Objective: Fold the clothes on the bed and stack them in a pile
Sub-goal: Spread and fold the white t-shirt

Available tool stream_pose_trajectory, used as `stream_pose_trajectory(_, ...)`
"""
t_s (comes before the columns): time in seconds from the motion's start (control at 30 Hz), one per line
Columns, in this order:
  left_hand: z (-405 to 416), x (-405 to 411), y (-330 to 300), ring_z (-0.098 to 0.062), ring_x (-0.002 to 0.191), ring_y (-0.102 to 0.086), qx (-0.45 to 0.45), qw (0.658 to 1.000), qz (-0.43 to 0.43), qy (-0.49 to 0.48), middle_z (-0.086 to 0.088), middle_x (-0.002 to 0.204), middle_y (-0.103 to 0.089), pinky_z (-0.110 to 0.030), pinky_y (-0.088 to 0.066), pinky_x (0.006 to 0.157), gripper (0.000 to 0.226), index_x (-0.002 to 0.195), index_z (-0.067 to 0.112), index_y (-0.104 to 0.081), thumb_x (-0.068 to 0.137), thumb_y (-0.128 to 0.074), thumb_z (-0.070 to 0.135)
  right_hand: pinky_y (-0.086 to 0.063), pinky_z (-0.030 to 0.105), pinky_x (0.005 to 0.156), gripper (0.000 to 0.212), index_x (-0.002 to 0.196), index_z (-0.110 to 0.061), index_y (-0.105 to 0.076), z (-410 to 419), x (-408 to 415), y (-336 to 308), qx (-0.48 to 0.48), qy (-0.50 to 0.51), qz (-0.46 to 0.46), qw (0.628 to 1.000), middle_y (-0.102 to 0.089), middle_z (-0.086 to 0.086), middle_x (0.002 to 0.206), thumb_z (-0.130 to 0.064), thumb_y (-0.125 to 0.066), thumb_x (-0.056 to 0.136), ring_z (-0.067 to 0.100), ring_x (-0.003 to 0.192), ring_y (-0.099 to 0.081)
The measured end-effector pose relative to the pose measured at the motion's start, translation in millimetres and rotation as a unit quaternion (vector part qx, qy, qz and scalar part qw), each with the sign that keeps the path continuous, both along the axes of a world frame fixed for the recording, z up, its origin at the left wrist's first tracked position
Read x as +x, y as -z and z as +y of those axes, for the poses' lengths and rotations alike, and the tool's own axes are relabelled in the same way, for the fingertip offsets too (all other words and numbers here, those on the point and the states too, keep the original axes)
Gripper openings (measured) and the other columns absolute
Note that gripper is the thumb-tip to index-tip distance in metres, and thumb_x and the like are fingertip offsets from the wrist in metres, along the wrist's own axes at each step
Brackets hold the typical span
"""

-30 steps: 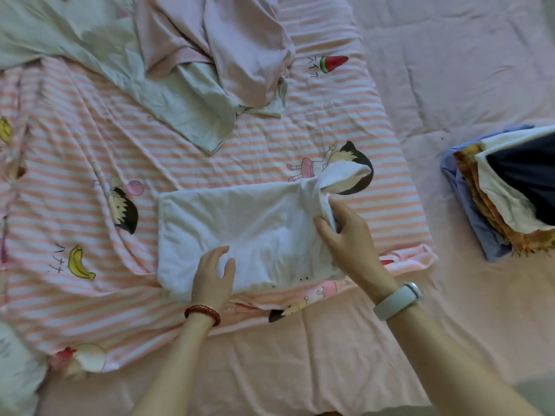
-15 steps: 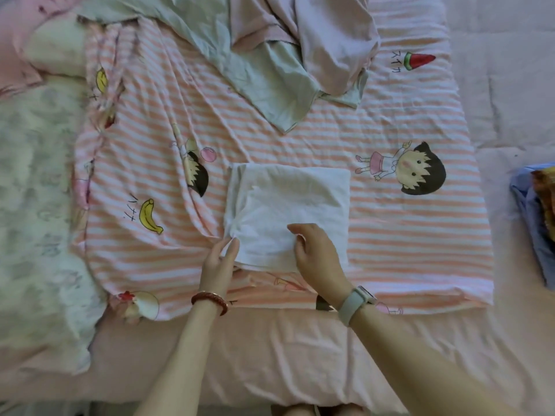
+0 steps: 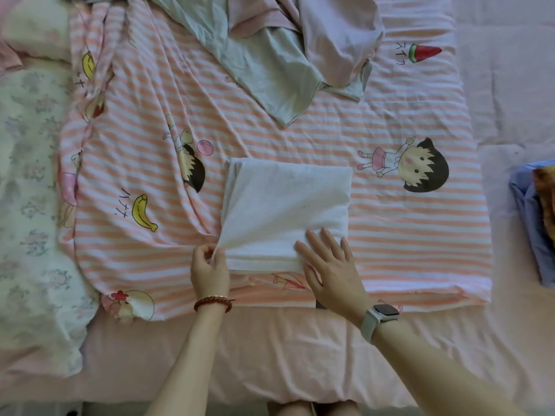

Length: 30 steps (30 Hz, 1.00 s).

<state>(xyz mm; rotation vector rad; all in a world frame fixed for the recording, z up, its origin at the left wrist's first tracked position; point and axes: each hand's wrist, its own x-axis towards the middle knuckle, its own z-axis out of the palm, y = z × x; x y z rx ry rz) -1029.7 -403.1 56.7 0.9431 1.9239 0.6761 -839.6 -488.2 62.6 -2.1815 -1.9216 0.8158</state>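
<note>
pink-and-white striped cartoon-print sheet (image 3: 390, 235) spread over plain pink bedcover (image 3: 270, 355); floral quilt (image 3: 30, 205) at left edge; pale pillow (image 3: 33, 28) in upper left corner.

White folded garment (image 3: 288, 205) on a pink-and-white striped cartoon blanket (image 3: 405, 235), pale green shirt (image 3: 270, 73), red bead bracelet (image 3: 212, 303).

The left hand (image 3: 210, 267) pinches the folded garment's (image 3: 288, 205) near-left corner; the right hand (image 3: 332, 265) lies flat just right of that pinch, loose clothes (image 3: 288, 55) well beyond it, the pile (image 3: 531, 217) far right
</note>
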Motion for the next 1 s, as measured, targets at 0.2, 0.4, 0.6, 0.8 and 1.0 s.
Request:
stream_pose_trajectory(0.2,54,14,-2,-0.014,0.084,-0.049,0.052,0.985,0.098,0.134,-0.004,0.102,-0.055,-0.025,-0.037,0.073,0.022,0.107,0.010,-0.058,0.089,-0.054,0.022,-0.034,0.053,0.100,0.041,0.117,-0.012,-0.063,24,9,-8,0.114,0.127,-0.035,0.985,-0.056,0.011,0.129,-0.024,-0.037,0.088,0.033,0.123,-0.049)
stream_pose_trajectory(0.4,122,62,9,-0.025,0.105,-0.054,0.043,0.956,0.154,0.246,-0.009,0.116,-0.058,-0.033,-0.045,0.086,0.038,0.115,0.008,-0.056,0.092,-0.049,0.036,0.001,0.055,0.112,0.052,0.146,-0.025,-0.027,52,15,13,0.007,0.113,-0.063,0.992,-0.011,0.006,0.157,-0.025,-0.037,0.096,0.025,0.145,-0.004)
stream_pose_trajectory(0.6,128,69,16,-0.033,0.085,-0.055,0.120,0.958,0.180,0.187,-0.015,0.090,-0.060,-0.033,-0.031,0.061,0.027,0.105,0.002,-0.046,0.099,-0.037,0.027,0.003,0.057,0.111,0.052,0.146,-0.028,-0.025,51,5,26,-0.022,0.109,-0.057,0.992,-0.005,0.004,0.158,-0.031,-0.034,0.095,0.023,0.145,0.003)
stream_pose_trajectory(0.8,133,52,27,-0.033,0.099,-0.054,0.097,0.977,0.127,0.142,-0.014,0.100,-0.059,-0.023,-0.026,0.063,0.028,0.109,0.001,-0.048,0.097,-0.044,0.025,0.003,0.057,0.110,0.055,0.147,-0.033,-0.015,44,1,33,-0.055,0.077,-0.067,0.993,0.001,-0.001,0.158,-0.044,-0.028,0.095,0.021,0.144,0.010)
stream_pose_trajectory(1.0,131,50,12,-0.024,0.116,-0.053,-0.068,0.982,-0.164,0.060,-0.007,0.130,-0.054,-0.042,-0.048,0.091,0.047,0.131,0.012,-0.047,0.089,-0.057,0.031,0.005,0.056,0.111,0.053,0.148,-0.034,-0.015,46,3,36,-0.063,0.092,-0.063,0.992,0.004,-0.001,0.158,-0.042,-0.026,0.097,0.020,0.144,0.010)
